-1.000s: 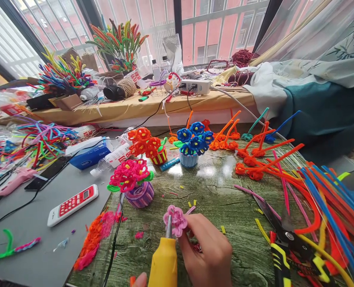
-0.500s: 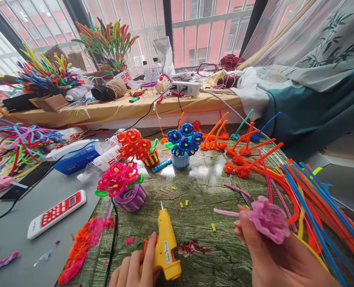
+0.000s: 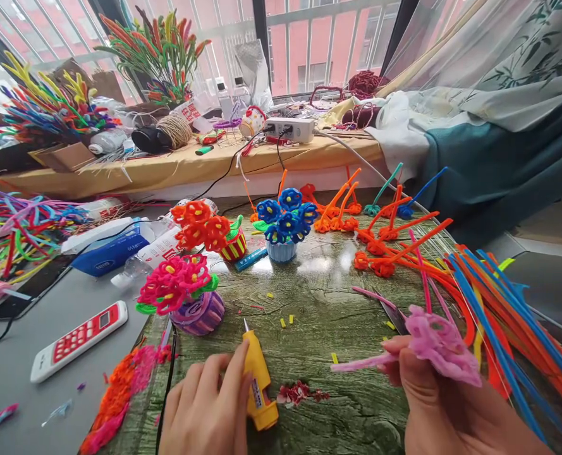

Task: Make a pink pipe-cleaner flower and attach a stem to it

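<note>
A yellow hot glue gun (image 3: 258, 361) is on the dark green wood-grain table, its nozzle pointing away from me. My left hand (image 3: 207, 401) is closed over its left side, the index finger along the barrel; the thumb is hidden. My right hand (image 3: 444, 401) pinches a pink pipe-cleaner flower (image 3: 439, 344) by its base, above the table at right. The flower's stem (image 3: 363, 363) sticks out leftward past the fingertips. Behind the flower lie scissors (image 3: 390, 308), partly hidden, beside a loose pink pipe cleaner.
Potted pipe-cleaner flowers stand ahead: pink (image 3: 179, 284), orange (image 3: 200, 224) and blue (image 3: 286, 218). Orange flowers with stems (image 3: 380, 262) lie at back right, near long pipe cleaners (image 3: 499, 316). A black cord (image 3: 168, 379) runs left of my left hand. A red-and-white remote-like device (image 3: 79, 341) lies further left.
My left hand has moved forward along the glue gun, covering more of it. My right hand has turned the pink flower slightly, and it sits lower and further right. The view has shifted slightly.
</note>
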`<state>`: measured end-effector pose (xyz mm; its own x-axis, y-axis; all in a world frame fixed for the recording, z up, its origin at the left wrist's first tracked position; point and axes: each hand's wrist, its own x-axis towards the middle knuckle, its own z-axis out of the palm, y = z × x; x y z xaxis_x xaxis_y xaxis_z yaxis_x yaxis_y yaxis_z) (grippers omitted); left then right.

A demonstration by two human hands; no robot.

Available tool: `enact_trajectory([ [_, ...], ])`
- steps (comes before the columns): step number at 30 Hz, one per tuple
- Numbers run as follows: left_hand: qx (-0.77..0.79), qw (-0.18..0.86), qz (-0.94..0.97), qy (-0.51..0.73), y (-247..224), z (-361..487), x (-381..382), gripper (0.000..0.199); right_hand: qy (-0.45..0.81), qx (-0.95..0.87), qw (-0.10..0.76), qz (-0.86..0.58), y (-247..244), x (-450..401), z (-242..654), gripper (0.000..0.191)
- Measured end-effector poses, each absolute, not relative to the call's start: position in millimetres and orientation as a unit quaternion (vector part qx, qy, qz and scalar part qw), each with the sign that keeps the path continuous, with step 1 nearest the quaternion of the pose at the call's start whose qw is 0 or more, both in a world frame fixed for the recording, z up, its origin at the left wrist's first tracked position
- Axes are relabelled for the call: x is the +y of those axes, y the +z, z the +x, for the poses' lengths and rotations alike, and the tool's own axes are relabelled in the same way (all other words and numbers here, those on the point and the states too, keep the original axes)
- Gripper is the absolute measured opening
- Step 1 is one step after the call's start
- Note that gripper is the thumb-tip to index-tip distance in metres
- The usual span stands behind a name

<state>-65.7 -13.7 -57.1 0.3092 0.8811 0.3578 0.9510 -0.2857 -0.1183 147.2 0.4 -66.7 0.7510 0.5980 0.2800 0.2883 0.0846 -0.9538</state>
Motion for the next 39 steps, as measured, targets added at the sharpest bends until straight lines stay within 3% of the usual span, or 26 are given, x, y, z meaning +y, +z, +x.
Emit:
enact_trajectory([
  [7, -0.647, 0.025, -0.762, -0.034, -48, -3, 48, 0.022, 0.147, -0.504, 0.612, -0.592, -64, 7, 146, 0.020],
  [21, -0.630, 0.003, -0.777, -0.009, -51, 11, 63, 0.025, 0.138, -0.582, 0.597, -0.534, -58, 21, 146, 0.015],
  [25, -0.635, -0.064, -0.759, -0.125, -43, -1, 54, 0.019, 0.145, -0.590, 0.592, -0.529, -58, 20, 148, 0.016],
  [30, -0.628, -0.316, -0.592, -0.394, -22, -15, 34, 0.014, 0.155, -0.598, 0.601, -0.508, -57, 20, 145, 0.015],
  [33, -0.577, -0.431, -0.516, -0.464, -9, -21, 24, 0.017, 0.178, -0.618, 0.596, -0.481, -57, 20, 139, 0.014],
  [39, -0.552, -0.473, -0.452, -0.517, -1, -24, 15, 0.023, 0.196, -0.632, 0.590, -0.463, -60, 18, 125, 0.015],
])
